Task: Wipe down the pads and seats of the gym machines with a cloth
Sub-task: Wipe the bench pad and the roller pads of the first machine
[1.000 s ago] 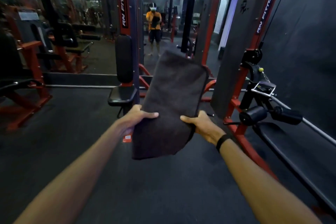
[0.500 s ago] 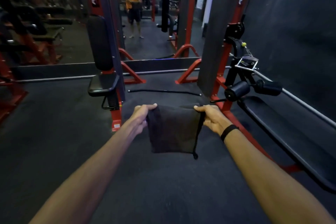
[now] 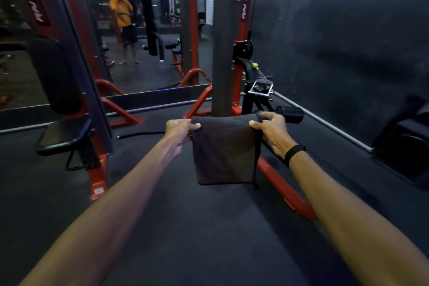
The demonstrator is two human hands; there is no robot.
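Both the left hand (image 3: 180, 129) and the right hand (image 3: 270, 129) pinched the folded cloth's (image 3: 224, 151) top corners; the seat (image 3: 62, 136) left of it looked untouched, wiping not begun.

The cloth (image 3: 224, 151) is dark grey, folded double over its top edge, and hangs flat at picture centre, its lower edge level. A thin dark loop dangles along its 3 o'clock side. The left hand (image 3: 180, 129) pinches its 10 o'clock corner, the right hand (image 3: 270, 129) its 2 o'clock corner. At 9 o'clock stand a black seat (image 3: 61, 136) and an upright back pad (image 3: 54, 75).
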